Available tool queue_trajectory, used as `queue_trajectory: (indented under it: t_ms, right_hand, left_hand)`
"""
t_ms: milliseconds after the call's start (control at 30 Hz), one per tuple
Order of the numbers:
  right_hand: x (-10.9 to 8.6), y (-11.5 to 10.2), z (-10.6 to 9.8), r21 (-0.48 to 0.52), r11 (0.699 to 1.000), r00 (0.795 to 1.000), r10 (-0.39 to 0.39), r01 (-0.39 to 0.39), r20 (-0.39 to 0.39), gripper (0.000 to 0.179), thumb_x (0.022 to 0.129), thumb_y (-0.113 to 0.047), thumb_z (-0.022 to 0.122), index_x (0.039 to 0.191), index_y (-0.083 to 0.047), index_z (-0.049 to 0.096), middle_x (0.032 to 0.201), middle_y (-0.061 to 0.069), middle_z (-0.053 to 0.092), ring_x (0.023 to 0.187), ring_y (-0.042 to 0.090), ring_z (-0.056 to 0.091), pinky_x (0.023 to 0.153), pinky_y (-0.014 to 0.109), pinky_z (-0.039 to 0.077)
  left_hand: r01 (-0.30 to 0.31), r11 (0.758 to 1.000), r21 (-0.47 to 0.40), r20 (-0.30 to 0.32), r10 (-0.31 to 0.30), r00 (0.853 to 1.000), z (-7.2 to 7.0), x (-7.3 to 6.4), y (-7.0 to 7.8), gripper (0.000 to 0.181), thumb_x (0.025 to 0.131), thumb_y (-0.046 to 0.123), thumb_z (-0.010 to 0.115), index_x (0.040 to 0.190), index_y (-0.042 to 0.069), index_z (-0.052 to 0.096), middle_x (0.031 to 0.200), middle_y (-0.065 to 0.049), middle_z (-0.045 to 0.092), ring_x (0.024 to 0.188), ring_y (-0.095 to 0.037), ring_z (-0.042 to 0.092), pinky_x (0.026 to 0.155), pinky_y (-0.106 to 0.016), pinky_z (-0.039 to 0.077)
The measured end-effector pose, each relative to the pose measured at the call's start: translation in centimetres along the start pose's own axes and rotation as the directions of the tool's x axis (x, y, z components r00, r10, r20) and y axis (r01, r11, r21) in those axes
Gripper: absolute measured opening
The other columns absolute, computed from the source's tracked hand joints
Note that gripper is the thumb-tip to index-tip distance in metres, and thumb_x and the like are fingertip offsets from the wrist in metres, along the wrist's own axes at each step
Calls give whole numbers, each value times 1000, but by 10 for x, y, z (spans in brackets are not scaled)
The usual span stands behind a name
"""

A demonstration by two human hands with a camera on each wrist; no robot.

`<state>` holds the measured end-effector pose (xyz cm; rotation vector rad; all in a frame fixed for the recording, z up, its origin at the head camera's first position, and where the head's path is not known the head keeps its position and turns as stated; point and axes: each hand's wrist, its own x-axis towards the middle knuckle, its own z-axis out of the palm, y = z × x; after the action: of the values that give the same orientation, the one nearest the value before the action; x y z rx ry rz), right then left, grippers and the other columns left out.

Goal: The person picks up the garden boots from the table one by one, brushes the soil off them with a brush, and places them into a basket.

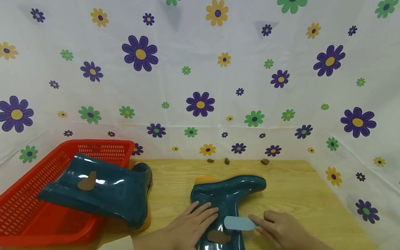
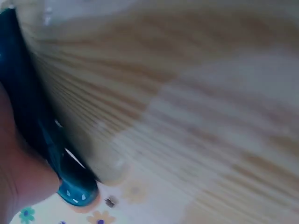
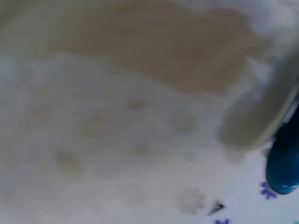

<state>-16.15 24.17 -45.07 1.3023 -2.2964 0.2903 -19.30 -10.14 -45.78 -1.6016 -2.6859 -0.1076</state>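
A dark teal rubber boot (image 1: 215, 194) lies on its side on the wooden table, toe pointing right and shaft toward me. My left hand (image 1: 195, 225) rests on its shaft with fingers extended. Between thumb and fingers my right hand (image 1: 278, 227) pinches a light blue flat scraper (image 1: 239, 223), whose blade lies over the shaft. Just below the blade is a brown patch (image 1: 218, 236) on the boot. In the left wrist view part of the hand (image 2: 28, 177) shows against the boot (image 2: 77, 186). Only the boot's toe (image 3: 282, 161) appears in the right wrist view, which is blurred.
At left, a second teal boot (image 1: 109, 191) with a brown patch (image 1: 87, 181) lies partly over a red plastic basket (image 1: 90, 233). Small brown lumps (image 1: 265, 161) sit along the table's back edge. A white flowered sheet (image 1: 175, 90) hangs behind and at the sides.
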Motion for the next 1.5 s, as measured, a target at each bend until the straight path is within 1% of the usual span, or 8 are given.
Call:
queue_trajectory:
  t_ms: [133, 267, 400, 533, 733, 1033, 1300, 1500]
  right_hand:
    - [-18, 0, 5, 45, 995, 993, 88, -91, 76, 32, 96, -21, 67, 127, -14, 69, 75, -20, 37, 62, -13, 27, 56, 1, 23]
    - [-26, 1, 9, 126, 981, 988, 140, -148, 70, 36, 91, -12, 72, 127, -15, 69, 76, -23, 39, 63, -14, 31, 58, 0, 26]
    - [-26, 1, 10, 171, 981, 995, 92, -97, 38, 40, 89, -9, 73, 128, -14, 69, 76, -21, 42, 65, -14, 34, 60, -1, 28]
    - [-19, -2, 12, 114, 993, 999, 13, -18, 41, 39, 90, -15, 73, 129, -16, 68, 76, -19, 41, 65, -13, 31, 62, -2, 24]
    - [-2, -8, 17, 82, 997, 997, -7, 1, 78, 37, 93, -19, 71, 130, -20, 67, 75, -18, 41, 65, -12, 29, 62, -1, 22]
    - [15, -17, 37, 74, 995, 997, -72, 72, -8, 31, 100, -23, 62, 130, -15, 68, 75, -13, 48, 63, -10, 32, 61, 0, 27]
    - [-9, -10, 22, 85, 996, 1000, 23, -22, -16, 37, 94, -18, 69, 131, -16, 67, 76, -17, 42, 65, -13, 29, 62, -1, 24]
    - [-7, -13, 26, 49, 999, 1000, -15, 14, 1, 33, 97, -23, 66, 129, -15, 68, 75, -16, 43, 64, -12, 29, 60, 0, 24]
  left_hand:
    - [-26, 995, -99, 20, 28, 999, 5, -3, -5, 85, 93, 69, 46, 156, 14, 31, 163, 1, 30, 151, -23, 26, 117, -55, 27]
    - [-40, 995, -95, -15, 38, 999, 10, -2, -5, 77, 97, 65, 43, 156, 15, 33, 162, 2, 32, 151, -23, 28, 116, -55, 28]
    - [-34, 995, -99, -22, 31, 999, 13, -2, -5, 76, 97, 64, 44, 155, 16, 34, 161, 3, 33, 150, -21, 28, 116, -55, 29]
    - [-36, 992, -117, -26, 34, 999, 15, -1, -6, 75, 96, 63, 47, 154, 16, 37, 160, 3, 35, 150, -22, 30, 116, -55, 29]
    - [-33, 989, -145, -17, 31, 999, 14, 2, -7, 74, 96, 62, 48, 154, 16, 37, 160, 3, 36, 149, -22, 30, 116, -56, 29]
    - [-23, 990, -139, -13, 21, 1000, 19, 3, -8, 78, 94, 67, 46, 153, 16, 38, 160, 3, 36, 149, -21, 31, 114, -58, 29]
    - [-34, 993, -115, -46, 29, 999, 21, -1, -6, 79, 93, 68, 47, 151, 16, 41, 159, 3, 37, 147, -19, 33, 114, -54, 31]
    - [-9, 990, -139, -9, 8, 1000, 19, 1, -5, 77, 92, 66, 49, 150, 16, 42, 158, 3, 38, 148, -20, 32, 115, -57, 30]
